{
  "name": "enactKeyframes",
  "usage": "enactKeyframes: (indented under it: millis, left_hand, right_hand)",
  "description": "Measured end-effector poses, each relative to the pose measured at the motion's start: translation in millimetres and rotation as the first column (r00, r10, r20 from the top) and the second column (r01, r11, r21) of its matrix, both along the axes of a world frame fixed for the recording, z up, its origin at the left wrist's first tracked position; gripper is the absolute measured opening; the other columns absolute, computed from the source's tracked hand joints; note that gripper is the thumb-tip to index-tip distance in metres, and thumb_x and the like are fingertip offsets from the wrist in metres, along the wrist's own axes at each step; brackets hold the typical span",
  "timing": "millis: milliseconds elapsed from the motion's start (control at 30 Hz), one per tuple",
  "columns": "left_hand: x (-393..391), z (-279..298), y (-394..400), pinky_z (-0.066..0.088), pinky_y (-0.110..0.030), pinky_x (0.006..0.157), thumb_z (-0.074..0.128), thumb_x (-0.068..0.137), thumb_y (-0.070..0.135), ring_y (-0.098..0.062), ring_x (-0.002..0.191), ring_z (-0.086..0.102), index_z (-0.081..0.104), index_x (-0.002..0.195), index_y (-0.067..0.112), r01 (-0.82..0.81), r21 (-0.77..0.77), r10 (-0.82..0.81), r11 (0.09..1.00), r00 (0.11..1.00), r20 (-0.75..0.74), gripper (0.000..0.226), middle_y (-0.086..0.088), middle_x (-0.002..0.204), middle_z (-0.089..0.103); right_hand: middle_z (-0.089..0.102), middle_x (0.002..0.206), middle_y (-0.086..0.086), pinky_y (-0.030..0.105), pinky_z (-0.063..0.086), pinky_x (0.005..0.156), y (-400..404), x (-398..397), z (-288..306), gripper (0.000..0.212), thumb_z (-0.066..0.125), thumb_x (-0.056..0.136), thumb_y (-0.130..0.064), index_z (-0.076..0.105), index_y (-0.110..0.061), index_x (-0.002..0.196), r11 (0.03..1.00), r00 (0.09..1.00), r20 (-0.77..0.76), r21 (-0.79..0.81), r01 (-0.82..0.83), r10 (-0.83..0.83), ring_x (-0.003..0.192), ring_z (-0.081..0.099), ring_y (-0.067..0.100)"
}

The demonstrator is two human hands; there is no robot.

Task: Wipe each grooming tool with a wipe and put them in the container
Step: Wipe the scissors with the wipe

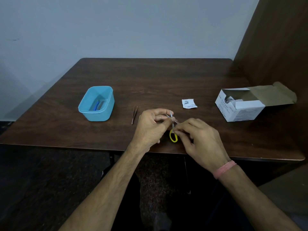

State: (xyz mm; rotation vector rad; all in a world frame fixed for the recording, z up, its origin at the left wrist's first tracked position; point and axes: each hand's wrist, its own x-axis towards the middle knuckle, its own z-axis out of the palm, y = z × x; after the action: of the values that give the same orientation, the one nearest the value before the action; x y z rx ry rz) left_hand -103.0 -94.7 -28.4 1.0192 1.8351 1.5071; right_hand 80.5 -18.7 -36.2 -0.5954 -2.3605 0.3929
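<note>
Tabletop (166, 77) bears the blue container (96, 104), well left of the scissors (172, 127). Left hand (150, 129), the nearer to the container, pinches the blades; right hand (198, 137) pinches at the yellow handles, a wipe not discernible. Scissors' long axis runs near-to-far. Tweezers (134, 114) lie between scissors and container.

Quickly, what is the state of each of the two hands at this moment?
Left hand: closed, fingers pinching the metal blades of the small yellow-handled scissors.
Right hand: closed, fingertips pinching the scissors near the handle; a wipe cannot be told.
</note>
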Motion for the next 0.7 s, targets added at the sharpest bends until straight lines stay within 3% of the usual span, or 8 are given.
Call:
enactKeyframes:
  millis: [100,200,267,333,400,467,567,700]
  left_hand:
    - [-0.1,-0.9,-0.3,0.035,-0.018,0.035,0.081,0.103,0.019,-0.008,0.044,0.05,0.081,0.112,0.021,0.0,0.016,0.0,1.0,1.0,0.023,0.009,0.003,0.09,0.086]
    - [0.6,0.5,-0.8,0.034,-0.018,0.034,0.081,0.103,0.018,-0.009,0.042,0.049,0.081,0.113,0.019,-0.005,0.015,0.005,1.0,1.0,0.03,0.01,0.004,0.092,0.087]
    - [1.0,2.5,-1.5,0.034,-0.018,0.033,0.081,0.103,0.017,-0.008,0.044,0.059,0.08,0.115,0.017,-0.003,0.017,0.003,1.0,0.999,0.033,0.011,0.004,0.095,0.087]
    - [1.2,3.2,-2.2,0.035,-0.018,0.033,0.081,0.104,0.017,-0.016,0.067,0.08,0.079,0.115,0.017,0.001,0.013,-0.001,1.0,0.999,0.044,0.012,0.004,0.097,0.088]
    - [1.8,3.7,-2.5,0.035,-0.018,0.033,0.081,0.104,0.017,-0.025,0.084,0.086,0.079,0.115,0.018,0.006,0.008,-0.007,1.0,0.999,0.054,0.011,0.004,0.098,0.088]
    - [2.1,4.5,-2.8,0.035,-0.018,0.033,0.081,0.104,0.018,-0.02,0.074,0.083,0.079,0.116,0.018,0.007,0.006,-0.008,1.0,0.999,0.042,0.012,0.005,0.098,0.088]
    - [2.6,5.0,-3.5,0.034,-0.018,0.033,0.081,0.104,0.017,-0.004,0.043,0.057,0.08,0.116,0.016,-0.008,0.006,0.008,1.0,1.0,0.03,0.012,0.004,0.095,0.087]
    - [3.7,5.0,-3.6,0.043,-0.021,0.036,0.08,0.104,0.013,-0.007,0.066,0.075,0.079,0.116,0.014,0.013,0.025,-0.015,1.0,0.997,0.082,0.013,-0.003,0.089,0.086]
  right_hand:
    - [0.067,0.1,-0.016,0.033,0.056,0.072,2.3,-7.3,3.3,0.011,0.077,0.1,-0.025,0.079,-0.032,0.108,0.999,0.999,0.005,-0.021,0.039,-0.039,0.082,0.043,-0.004]
    - [0.062,0.095,-0.018,0.029,0.052,0.071,-3.1,-3.7,0.4,0.012,0.078,0.098,-0.024,0.078,-0.033,0.106,0.996,0.998,0.008,-0.064,0.062,-0.062,0.078,0.045,-0.009]
    - [0.061,0.092,-0.019,0.028,0.049,0.069,-8.6,1.7,-1.7,0.011,0.08,0.096,-0.024,0.077,-0.033,0.102,0.993,0.997,0.016,-0.089,0.083,-0.082,0.079,0.045,-0.012]
    - [0.061,0.09,-0.019,0.028,0.049,0.067,-14.1,6.1,-3.8,0.011,0.081,0.095,-0.025,0.076,-0.033,0.099,0.988,0.993,0.03,-0.104,0.115,-0.113,0.079,0.046,-0.009]
    - [0.062,0.088,-0.018,0.031,0.051,0.065,-17.9,7.8,-4.9,0.011,0.081,0.094,-0.025,0.075,-0.033,0.095,0.981,0.989,0.03,-0.125,0.15,-0.147,0.078,0.046,-0.002]
    - [0.062,0.086,-0.018,0.033,0.051,0.065,-19.4,4.7,-3.7,0.01,0.081,0.093,-0.025,0.075,-0.033,0.094,0.974,0.983,0.029,-0.132,0.181,-0.179,0.079,0.047,0.003]
    - [0.066,0.087,-0.018,0.028,0.047,0.068,-15.9,-7.6,-0.1,0.008,0.08,0.094,-0.026,0.076,-0.033,0.094,0.962,0.976,0.014,-0.166,0.216,-0.217,0.078,0.05,0.003]
    - [0.069,0.087,-0.017,0.029,0.048,0.068,-11.1,-23.3,7.7,0.005,0.08,0.095,-0.027,0.078,-0.031,0.095,0.938,0.959,-0.028,-0.218,0.268,-0.281,0.071,0.053,0.001]
